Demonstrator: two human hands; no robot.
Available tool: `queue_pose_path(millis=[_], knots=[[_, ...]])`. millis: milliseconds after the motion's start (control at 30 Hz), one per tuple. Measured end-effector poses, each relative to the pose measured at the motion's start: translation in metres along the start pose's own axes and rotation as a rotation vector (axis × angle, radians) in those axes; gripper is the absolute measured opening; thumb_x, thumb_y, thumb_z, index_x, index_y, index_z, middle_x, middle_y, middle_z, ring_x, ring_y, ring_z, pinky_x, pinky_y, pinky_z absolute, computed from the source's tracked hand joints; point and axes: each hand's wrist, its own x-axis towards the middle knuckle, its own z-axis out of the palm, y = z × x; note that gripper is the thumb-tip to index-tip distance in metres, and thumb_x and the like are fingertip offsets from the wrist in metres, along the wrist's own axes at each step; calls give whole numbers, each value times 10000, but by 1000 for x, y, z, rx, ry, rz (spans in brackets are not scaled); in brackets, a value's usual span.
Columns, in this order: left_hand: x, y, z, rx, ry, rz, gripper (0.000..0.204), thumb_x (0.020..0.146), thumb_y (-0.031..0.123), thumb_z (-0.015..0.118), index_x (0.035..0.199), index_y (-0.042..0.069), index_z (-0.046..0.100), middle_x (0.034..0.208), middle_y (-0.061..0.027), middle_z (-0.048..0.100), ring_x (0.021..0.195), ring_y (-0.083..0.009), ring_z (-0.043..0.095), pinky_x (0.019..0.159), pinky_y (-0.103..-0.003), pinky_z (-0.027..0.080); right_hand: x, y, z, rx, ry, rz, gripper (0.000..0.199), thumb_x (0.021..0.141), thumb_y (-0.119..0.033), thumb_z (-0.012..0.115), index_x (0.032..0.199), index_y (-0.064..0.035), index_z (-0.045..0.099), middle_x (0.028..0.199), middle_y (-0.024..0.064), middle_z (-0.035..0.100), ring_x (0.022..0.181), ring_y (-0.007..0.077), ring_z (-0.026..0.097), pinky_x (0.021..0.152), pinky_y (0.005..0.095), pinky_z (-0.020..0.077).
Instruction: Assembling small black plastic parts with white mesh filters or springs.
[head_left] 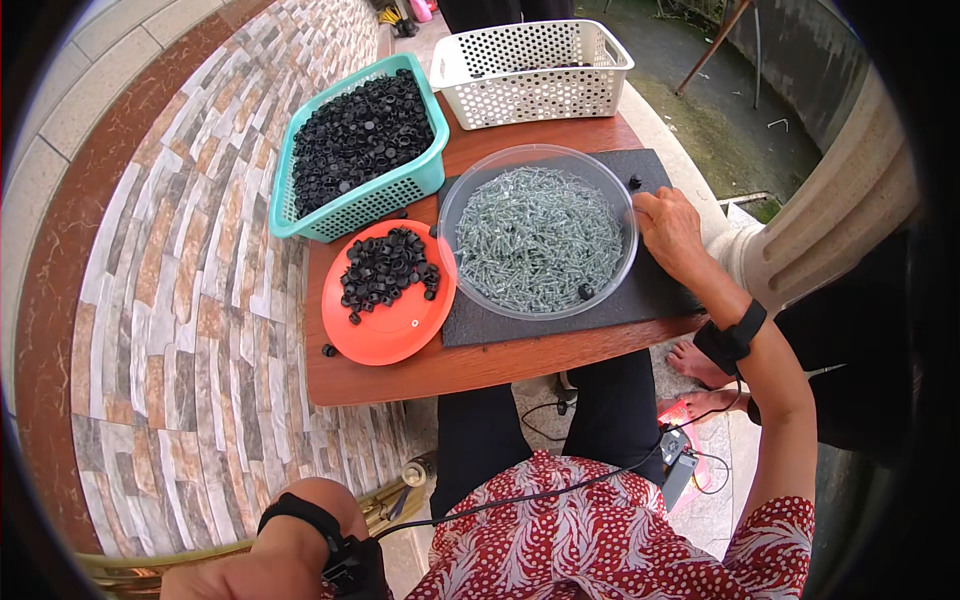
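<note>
My right hand [668, 228] rests on a black mat [660, 290] at the right rim of a clear round bowl [452, 205] full of silver screws [540, 238]. Its fingers curl down against the rim; whether they pinch anything is hidden. A single black cap [634, 182] lies just beyond the fingertips, and another sits in the bowl [586, 292]. My left hand [318, 492] is down by my lap at the lower left, with a black wrist strap; only its back shows.
An orange plate [395, 330] holds a heap of black caps [385, 270]. Behind it are a teal basket [420, 180] filled with black caps and a white perforated basket [530, 95]. The small wooden table [480, 365] stands against a stone-patterned wall [190, 300]. Another person's bare feet [690, 365] are at the right.
</note>
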Motion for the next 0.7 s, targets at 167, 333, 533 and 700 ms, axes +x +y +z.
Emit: queue_pose_path(millis=[167, 333, 533, 700], knots=[[-65, 30, -65, 991, 195, -1138, 249, 895, 99, 575, 1076, -70, 549, 805, -118, 620, 618, -131, 561, 568, -212, 453, 1, 4, 10, -24, 20, -51, 53, 765, -96, 591, 798, -65, 618, 773, 136, 578, 791, 319, 553, 695, 426, 449], [-145, 55, -153, 1077, 152, -1550, 177, 810, 75, 680, 938, -38, 631, 794, -45, 630, 630, -88, 555, 569, -189, 440, 13, 7, 14, 35, 16, 60, 53, 769, -84, 567, 789, -52, 605, 738, 151, 606, 766, 336, 580, 691, 430, 448], [-171, 41, -170, 1571, -831, -1320, 199, 655, 46, 713, 829, 18, 621, 748, -84, 602, 714, -228, 568, 644, -347, 454, 24, 7, 12, -6, -39, 124, 107, 751, -103, 570, 698, -14, 596, 692, 198, 600, 757, 367, 588, 662, 450, 452], [-178, 28, -175, 1559, -917, -1355, 212, 613, 27, 720, 789, 21, 603, 763, -99, 602, 755, -278, 551, 674, -387, 442, 12, 6, 1, -17, -33, 59, 110, 752, -100, 581, 700, -3, 587, 683, 201, 594, 733, 375, 575, 650, 452, 446]])
